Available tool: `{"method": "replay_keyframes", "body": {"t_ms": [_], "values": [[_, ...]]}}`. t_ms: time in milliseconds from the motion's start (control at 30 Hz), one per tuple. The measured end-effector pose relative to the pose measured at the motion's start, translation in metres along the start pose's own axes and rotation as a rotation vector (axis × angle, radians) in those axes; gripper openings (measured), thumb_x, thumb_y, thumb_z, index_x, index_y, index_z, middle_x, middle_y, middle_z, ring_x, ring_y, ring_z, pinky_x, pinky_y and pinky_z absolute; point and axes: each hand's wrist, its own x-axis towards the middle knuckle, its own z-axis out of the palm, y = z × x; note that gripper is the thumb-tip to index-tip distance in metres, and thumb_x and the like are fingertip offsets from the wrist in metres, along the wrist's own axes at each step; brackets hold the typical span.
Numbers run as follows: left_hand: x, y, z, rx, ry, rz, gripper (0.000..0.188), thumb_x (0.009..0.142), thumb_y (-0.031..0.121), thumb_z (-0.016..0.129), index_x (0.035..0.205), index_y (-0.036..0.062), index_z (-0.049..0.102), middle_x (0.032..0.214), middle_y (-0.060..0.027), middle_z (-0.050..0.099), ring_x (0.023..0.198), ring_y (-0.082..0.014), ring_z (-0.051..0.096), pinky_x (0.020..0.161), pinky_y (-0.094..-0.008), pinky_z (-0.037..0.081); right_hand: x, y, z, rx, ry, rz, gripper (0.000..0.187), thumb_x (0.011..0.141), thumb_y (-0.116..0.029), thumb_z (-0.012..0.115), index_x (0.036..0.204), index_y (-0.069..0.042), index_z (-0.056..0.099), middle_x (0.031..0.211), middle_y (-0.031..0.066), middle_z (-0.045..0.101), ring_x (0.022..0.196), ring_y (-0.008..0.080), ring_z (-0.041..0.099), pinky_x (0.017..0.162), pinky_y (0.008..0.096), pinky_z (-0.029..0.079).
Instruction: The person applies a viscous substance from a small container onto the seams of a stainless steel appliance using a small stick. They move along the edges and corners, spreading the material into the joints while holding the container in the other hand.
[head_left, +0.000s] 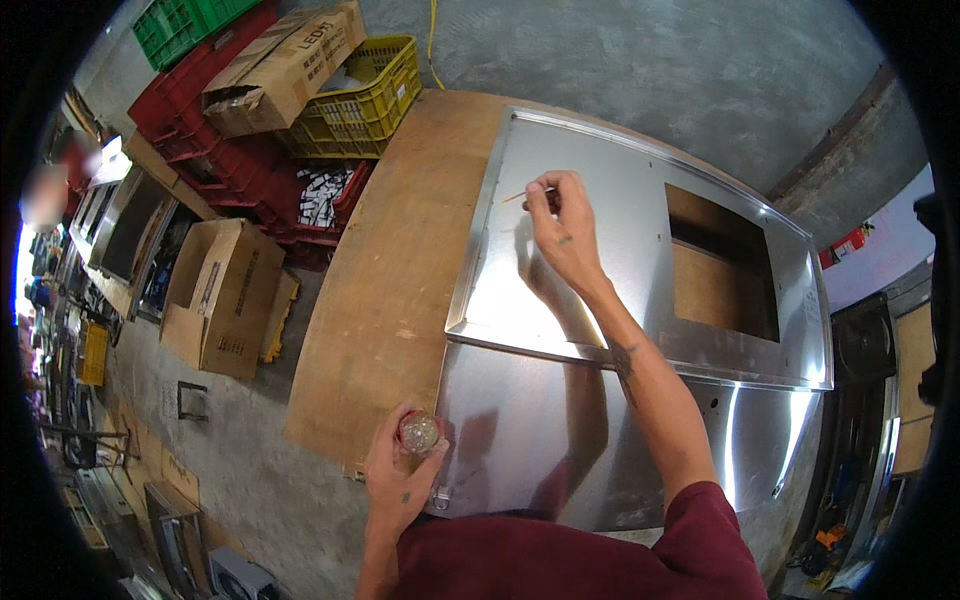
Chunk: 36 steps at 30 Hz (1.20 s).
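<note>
My right hand is raised over the far left part of a shiny metal panel. Pinched in its fingers is a thin, light stick, whose tip points left. Whether that tip touches the panel I cannot tell. Low on the left, my left hand is wrapped round a small round jar with a reddish rim and something pale and glassy at its top. That hand is by the panel's near left corner. The panel has a raised edge and a rectangular cutout on its right side.
Under the panel lies a wooden board. Beyond it on the left are a yellow crate, red crates and a long cardboard box. An open carton stands on the floor. A grey wall rises behind.
</note>
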Motion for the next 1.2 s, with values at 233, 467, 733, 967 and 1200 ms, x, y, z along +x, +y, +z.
{"method": "replay_keyframes", "body": {"t_ms": [233, 467, 733, 967, 1200], "values": [[-0.004, -0.008, -0.005, -0.091, 0.05, -0.12, 0.067, 0.093, 0.001, 0.09, 0.153, -0.0044, 0.061, 0.138, -0.0201, 0.071, 0.125, -0.0254, 0.073, 0.107, -0.0376, 0.06, 0.004, 0.049, 0.028, 0.069, -0.095, 0.177, 0.023, 0.111, -0.018, 0.065, 0.11, 0.005, 0.063, 0.116, 0.0199, 0.063, 0.091, 0.0272, 0.072, 0.085, 0.0414, 0.058], [-0.002, -0.012, -0.005, -0.069, 0.031, -0.058, 0.068, 0.095, -0.002, 0.088, 0.156, -0.0051, 0.058, 0.138, -0.0176, 0.071, 0.123, -0.0233, 0.073, 0.106, -0.0361, 0.06, -0.001, 0.065, 0.029, -0.005, -0.128, 0.096, 0.024, 0.106, -0.018, 0.069, 0.107, 0.006, 0.064, 0.111, 0.0195, 0.062, 0.093, 0.0286, 0.068, 0.087, 0.0427, 0.058], [0.004, -0.008, -0.001, -0.028, -0.031, -0.032, 0.072, 0.097, -0.003, 0.086, 0.16, -0.0059, 0.052, 0.136, -0.0132, 0.071, 0.12, -0.0184, 0.071, 0.104, -0.0334, 0.061, -0.001, 0.062, 0.028, -0.068, -0.134, -0.002, 0.024, 0.107, -0.017, 0.069, 0.106, 0.007, 0.065, 0.114, 0.0202, 0.061, 0.091, 0.0283, 0.066, 0.086, 0.042, 0.059], [0.004, -0.012, -0.001, -0.051, -0.027, -0.028, 0.072, 0.098, -0.003, 0.086, 0.161, -0.0047, 0.052, 0.135, -0.0132, 0.072, 0.119, -0.0177, 0.072, 0.101, -0.0326, 0.063, -0.002, 0.06, 0.028, -0.08, -0.172, 0.0, 0.025, 0.108, -0.018, 0.069, 0.106, 0.007, 0.064, 0.112, 0.0192, 0.06, 0.088, 0.0258, 0.064, 0.084, 0.0403, 0.058], [0.003, -0.01, 0.0, -0.019, -0.03, -0.031, 0.072, 0.098, -0.002, 0.086, 0.161, -0.0039, 0.052, 0.134, -0.0126, 0.072, 0.119, -0.017, 0.072, 0.1, -0.0321, 0.063, -0.002, 0.061, 0.028, -0.085, -0.179, 0.001, 0.025, 0.108, -0.018, 0.069, 0.105, 0.007, 0.065, 0.112, 0.0187, 0.059, 0.088, 0.0254, 0.064, 0.084, 0.0407, 0.058]]}}
